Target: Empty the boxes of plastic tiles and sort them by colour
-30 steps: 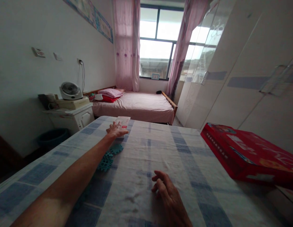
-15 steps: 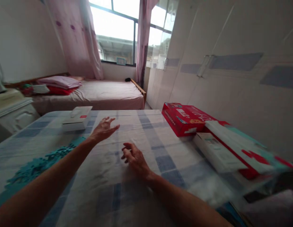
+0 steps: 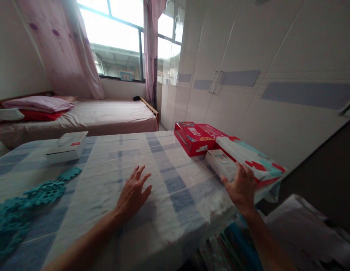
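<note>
My left hand (image 3: 133, 192) lies flat on the blue-and-white checked tablecloth (image 3: 175, 177), fingers spread, holding nothing. My right hand (image 3: 242, 186) is at the table's right edge, with its fingers closed over the near end of a small white box (image 3: 220, 162). That box lies against a longer white box with red and teal print (image 3: 248, 157). Behind both sits a flat red box (image 3: 195, 137).
Another white box (image 3: 68, 146) rests at the table's far left, and teal interlocking pieces (image 3: 42, 192) are spread along the left side. A pink bed (image 3: 107, 114) stands beyond the table and white wardrobe doors (image 3: 248, 82) run along the right. Grey fabric (image 3: 307, 226) lies low on the right.
My view has swung right. My left hand drew back from the far white box to the table's middle. My right hand moved right from the tablecloth onto the boxes at the edge.
</note>
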### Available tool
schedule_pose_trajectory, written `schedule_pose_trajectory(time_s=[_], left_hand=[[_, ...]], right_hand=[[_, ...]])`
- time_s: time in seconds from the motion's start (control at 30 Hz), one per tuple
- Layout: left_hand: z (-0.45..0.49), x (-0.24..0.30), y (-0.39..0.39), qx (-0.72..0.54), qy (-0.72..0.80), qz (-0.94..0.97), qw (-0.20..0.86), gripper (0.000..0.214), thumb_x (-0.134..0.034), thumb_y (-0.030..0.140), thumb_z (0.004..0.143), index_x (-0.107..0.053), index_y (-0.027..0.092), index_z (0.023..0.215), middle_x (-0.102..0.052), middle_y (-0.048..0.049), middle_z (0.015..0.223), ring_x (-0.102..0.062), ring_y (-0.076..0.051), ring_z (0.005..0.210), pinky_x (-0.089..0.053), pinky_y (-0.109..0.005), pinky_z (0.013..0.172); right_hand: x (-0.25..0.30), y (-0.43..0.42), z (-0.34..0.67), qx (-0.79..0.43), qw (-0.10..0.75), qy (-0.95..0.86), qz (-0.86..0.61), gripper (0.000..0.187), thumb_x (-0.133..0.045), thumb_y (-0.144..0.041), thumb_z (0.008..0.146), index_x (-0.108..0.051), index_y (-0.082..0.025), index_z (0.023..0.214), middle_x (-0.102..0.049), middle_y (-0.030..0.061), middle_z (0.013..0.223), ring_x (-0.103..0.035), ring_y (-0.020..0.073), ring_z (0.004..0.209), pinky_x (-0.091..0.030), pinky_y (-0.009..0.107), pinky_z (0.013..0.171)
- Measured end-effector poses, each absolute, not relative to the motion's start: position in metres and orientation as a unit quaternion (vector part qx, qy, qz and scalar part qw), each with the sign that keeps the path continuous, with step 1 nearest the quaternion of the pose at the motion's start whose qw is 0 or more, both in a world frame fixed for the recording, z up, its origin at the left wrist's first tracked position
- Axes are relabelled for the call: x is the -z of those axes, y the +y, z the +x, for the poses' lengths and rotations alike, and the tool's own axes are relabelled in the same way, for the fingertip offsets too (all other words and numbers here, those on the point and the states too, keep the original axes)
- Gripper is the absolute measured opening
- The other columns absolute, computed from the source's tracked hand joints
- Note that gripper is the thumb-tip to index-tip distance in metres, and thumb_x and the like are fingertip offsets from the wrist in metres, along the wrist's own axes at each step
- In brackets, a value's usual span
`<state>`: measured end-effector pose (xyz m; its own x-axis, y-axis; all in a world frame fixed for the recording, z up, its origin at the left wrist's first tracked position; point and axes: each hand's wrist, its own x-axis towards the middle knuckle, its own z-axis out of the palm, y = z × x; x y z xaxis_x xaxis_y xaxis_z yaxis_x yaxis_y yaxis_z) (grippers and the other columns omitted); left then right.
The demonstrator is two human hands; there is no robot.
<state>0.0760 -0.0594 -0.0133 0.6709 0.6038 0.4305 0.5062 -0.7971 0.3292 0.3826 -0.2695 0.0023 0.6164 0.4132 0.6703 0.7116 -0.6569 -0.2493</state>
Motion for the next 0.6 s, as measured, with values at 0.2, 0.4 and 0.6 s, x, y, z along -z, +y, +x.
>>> schedule_pose_trajectory(time_s=[0.2, 0.4, 0.6], left_hand=[[0.075, 0.027, -0.052, -0.292, 0.297, 0.904, 0.101, 0.032, -0.051, 0.027, 0.078, -0.063, 0.024, 0.108, -0.048, -0.0090, 0.139, -0.032, -0.031, 0.136, -0.036, -0.054, 0.107], [0.074, 0.031, -0.053, -0.286, 0.292, 0.909, 0.084, 0.032, -0.049, 0.027, 0.081, -0.063, 0.020, 0.108, -0.046, -0.0123, 0.140, -0.035, -0.031, 0.135, -0.038, -0.051, 0.106], [0.074, 0.031, -0.053, -0.287, 0.290, 0.908, 0.092, 0.032, -0.048, 0.023, 0.081, -0.064, 0.016, 0.108, -0.045, -0.0165, 0.139, -0.037, -0.032, 0.133, -0.038, -0.050, 0.106]], right_hand=[[0.010, -0.282, 0.402, 0.256, 0.175, -0.295, -0.904, 0.080, -0.051, -0.056, 0.077, -0.033, -0.006, 0.137, -0.046, 0.0244, 0.128, -0.042, 0.0368, 0.117, -0.037, 0.048, 0.090], [0.001, -0.273, 0.396, 0.287, 0.120, -0.267, -0.912, 0.080, -0.054, -0.059, 0.075, -0.039, -0.007, 0.134, -0.052, 0.0229, 0.112, -0.048, 0.0378, 0.103, -0.039, 0.048, 0.083], [0.005, -0.271, 0.401, 0.231, 0.114, -0.267, -0.929, 0.077, -0.052, -0.059, 0.076, -0.042, -0.009, 0.134, -0.045, 0.0224, 0.122, -0.048, 0.0367, 0.108, -0.040, 0.045, 0.083]])
